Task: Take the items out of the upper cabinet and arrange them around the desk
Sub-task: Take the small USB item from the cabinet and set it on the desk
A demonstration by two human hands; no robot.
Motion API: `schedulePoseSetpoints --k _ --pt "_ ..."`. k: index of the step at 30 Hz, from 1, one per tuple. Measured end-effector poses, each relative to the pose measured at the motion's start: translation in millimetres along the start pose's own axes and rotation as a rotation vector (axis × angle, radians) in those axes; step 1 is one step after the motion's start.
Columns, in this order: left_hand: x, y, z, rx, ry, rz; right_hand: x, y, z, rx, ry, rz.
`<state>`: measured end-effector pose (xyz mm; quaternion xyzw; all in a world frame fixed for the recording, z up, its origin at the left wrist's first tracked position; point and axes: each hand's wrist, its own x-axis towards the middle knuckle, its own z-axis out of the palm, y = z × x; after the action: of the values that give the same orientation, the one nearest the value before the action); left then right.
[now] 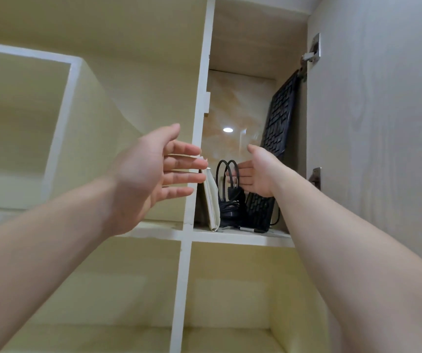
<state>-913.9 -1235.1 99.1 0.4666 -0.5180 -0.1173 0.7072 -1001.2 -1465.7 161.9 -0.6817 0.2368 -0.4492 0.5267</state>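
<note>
Reaching upward, both hands are raised before an open upper cabinet compartment, palms turned toward each other and neither gripping anything. The left hand (151, 171) has its fingers spread wide, the fingertips in front of the white vertical divider (199, 110) at the compartment's left edge. The right hand (257, 171) is also open, fingers extended leftward, its fingertips just at the loops of a coiled black cable (226, 174); whether they touch it cannot be told. Between the two hands, a white notebook (211, 200) stands upright, leaning near the divider, just beyond the left fingertips. Right beside it, below the right hand, sits the cable bundle, dark and tangled at its base. Behind and above the right hand, a black keyboard (279, 115) stands on end, tilted against the compartment's right wall, its lower part showing under the right wrist. A black pen (249, 229) lies on the white shelf (243, 238) below the right hand. Further right, the open cabinet door (377, 123) carries metal hinges (314, 49)
</note>
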Motion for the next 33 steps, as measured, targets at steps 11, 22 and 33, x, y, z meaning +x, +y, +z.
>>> schedulePoseSetpoints --k 11,22,33 --pt "9 -6 -2 0.014 0.030 -0.016 10 0 15 -0.088 -0.070 -0.013" --pt "19 -32 30 -0.058 -0.057 -0.096 -44 4 -35 -0.307 -0.064 0.052" --pt "31 -44 42 -0.074 -0.089 -0.120 -40 40 -29 -0.643 -0.172 0.111"
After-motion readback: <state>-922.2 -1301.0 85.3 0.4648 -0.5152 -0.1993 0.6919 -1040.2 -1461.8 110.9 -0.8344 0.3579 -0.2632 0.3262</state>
